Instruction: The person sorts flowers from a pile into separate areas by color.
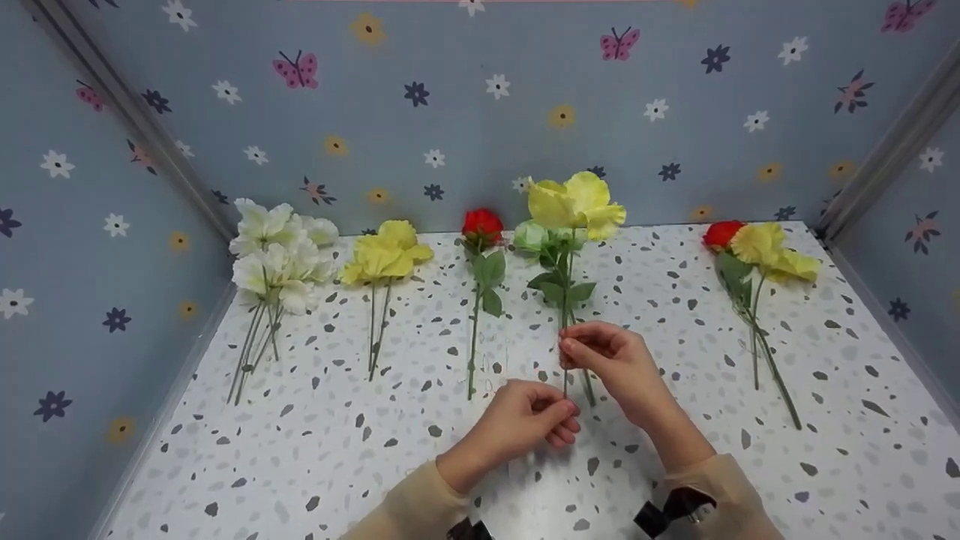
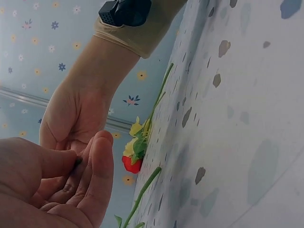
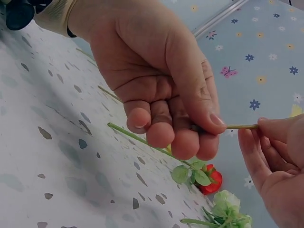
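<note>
A yellow flower (image 1: 576, 204) is held upright by its thin stem, its bloom overlapping a pale green flower (image 1: 531, 237) with leaves that lies on the table behind it. My left hand (image 1: 529, 420) pinches the stem's lower end between thumb and fingers; the dark tip shows at the thumb in the right wrist view. Just above, my right hand (image 1: 611, 367) pinches the same stem (image 3: 241, 127) with thumb and fingertips. A short length of stem runs between the two hands. To their left lies a red rose (image 1: 482, 227) with green leaves.
White flowers (image 1: 277, 255) lie grouped at the far left, beside yellow flowers (image 1: 386, 253). At the right, a red rose (image 1: 723, 235) lies with yellow flowers (image 1: 757, 244), their stems crossing. Patterned panels (image 1: 480, 112) border the speckled table (image 1: 300, 465) at the back and sides.
</note>
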Motion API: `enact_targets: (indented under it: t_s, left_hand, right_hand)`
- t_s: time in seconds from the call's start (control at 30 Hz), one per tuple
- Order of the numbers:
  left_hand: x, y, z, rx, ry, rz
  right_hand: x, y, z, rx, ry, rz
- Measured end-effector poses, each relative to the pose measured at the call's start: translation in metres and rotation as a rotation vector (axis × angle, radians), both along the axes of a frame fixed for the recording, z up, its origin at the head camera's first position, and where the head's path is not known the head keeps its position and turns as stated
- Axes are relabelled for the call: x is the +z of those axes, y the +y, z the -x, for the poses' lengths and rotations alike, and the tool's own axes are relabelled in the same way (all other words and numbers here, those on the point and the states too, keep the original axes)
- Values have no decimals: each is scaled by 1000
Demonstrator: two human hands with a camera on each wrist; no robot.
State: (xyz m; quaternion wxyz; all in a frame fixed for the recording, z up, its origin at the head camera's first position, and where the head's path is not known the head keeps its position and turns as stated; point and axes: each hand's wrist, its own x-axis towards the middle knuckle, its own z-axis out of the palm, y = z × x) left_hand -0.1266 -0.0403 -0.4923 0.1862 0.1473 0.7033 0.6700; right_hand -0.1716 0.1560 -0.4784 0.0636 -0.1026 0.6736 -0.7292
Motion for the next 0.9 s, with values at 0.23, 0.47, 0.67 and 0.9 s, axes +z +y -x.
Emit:
enact_targets:
  t_s: [0.23,0.47,0.67,0.9]
  left_hand:
    - [-4,-2,5,79,60,-33]
    - [-4,-2,6,74,93,1]
    - [2,-16,14,90,117,120]
    - [17,-66,41,243,157,256]
  right_hand:
    - [-2,6,1,62,19,-34]
    - [-2,9,2,81,25,-115]
    - [1,19,6,59,3,-208]
    - [6,70,18,-126,19,-483]
